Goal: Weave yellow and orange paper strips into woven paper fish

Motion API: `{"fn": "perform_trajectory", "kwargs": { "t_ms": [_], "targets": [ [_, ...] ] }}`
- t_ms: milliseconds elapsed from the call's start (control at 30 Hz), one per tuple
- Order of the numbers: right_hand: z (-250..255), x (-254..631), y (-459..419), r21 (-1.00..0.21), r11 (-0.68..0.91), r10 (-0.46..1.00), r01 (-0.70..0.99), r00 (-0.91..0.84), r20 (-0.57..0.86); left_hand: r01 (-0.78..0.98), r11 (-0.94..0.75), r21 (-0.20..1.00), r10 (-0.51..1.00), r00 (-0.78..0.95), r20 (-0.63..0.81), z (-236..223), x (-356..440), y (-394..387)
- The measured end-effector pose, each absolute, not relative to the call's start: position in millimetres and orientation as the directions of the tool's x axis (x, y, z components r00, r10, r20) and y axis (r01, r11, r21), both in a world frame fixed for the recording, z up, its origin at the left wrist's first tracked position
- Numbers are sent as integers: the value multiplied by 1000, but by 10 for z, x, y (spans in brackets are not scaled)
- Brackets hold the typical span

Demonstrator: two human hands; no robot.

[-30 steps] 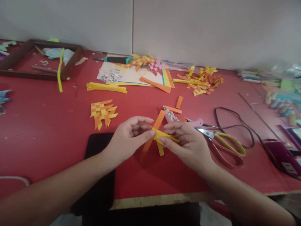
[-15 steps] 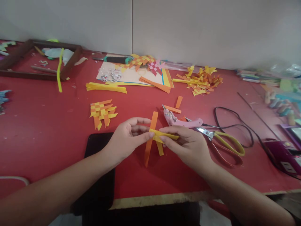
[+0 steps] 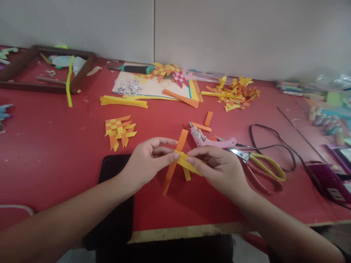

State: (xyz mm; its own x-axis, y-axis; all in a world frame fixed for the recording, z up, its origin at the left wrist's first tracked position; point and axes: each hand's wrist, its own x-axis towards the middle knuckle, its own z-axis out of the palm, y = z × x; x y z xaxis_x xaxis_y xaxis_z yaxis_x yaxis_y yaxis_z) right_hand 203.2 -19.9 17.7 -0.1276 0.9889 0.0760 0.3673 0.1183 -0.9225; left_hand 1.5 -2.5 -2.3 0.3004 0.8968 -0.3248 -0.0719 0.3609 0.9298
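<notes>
Between my two hands, just above the red table, are crossed paper strips: an orange strip (image 3: 171, 174) runs up and down, and yellow strips (image 3: 191, 167) cross it. My left hand (image 3: 153, 157) pinches the crossing between thumb and fingers. From the other side, my right hand (image 3: 215, 160) grips the yellow strips with thumb and forefinger; its other fingers are partly hidden. A woven orange and yellow paper fish (image 3: 118, 130) lies to the upper left. Beyond my right hand are a pink glue gun (image 3: 214, 141) and scissors (image 3: 267, 168) with yellow and red handles.
A black tablet-like slab (image 3: 115, 204) lies under my left forearm. Farther back are a bundle of yellow strips (image 3: 123, 102), orange strips (image 3: 181, 98), a heap of paper scraps (image 3: 240, 94) and a brown frame (image 3: 35, 87). A black cord (image 3: 274, 147) loops at right.
The orange strip has swung upright and then tilted again between my hands. The yellow strips now slant downward near my right thumb. Both hands stay in nearly the same place.
</notes>
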Motion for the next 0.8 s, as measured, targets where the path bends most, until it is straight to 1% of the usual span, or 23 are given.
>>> {"fn": "perform_trajectory", "kwargs": {
  "t_ms": [267,433,600,800],
  "targets": [
    [123,2056,-224,-930,124,985,347,-154,74,-115,377,919,897,294,-331,-43,24,-19],
    [130,2055,-218,-908,144,983,393,-165,84,-121,340,933,915,270,-299,-38,39,-7],
    [157,2057,-208,-903,147,983,404,-165,87,-121,363,924,907,273,-320,-21,26,-15],
    [174,2071,-213,-885,183,981,429,-140,135,-157,391,907,898,282,-338,10,43,-12]
  ]
}}
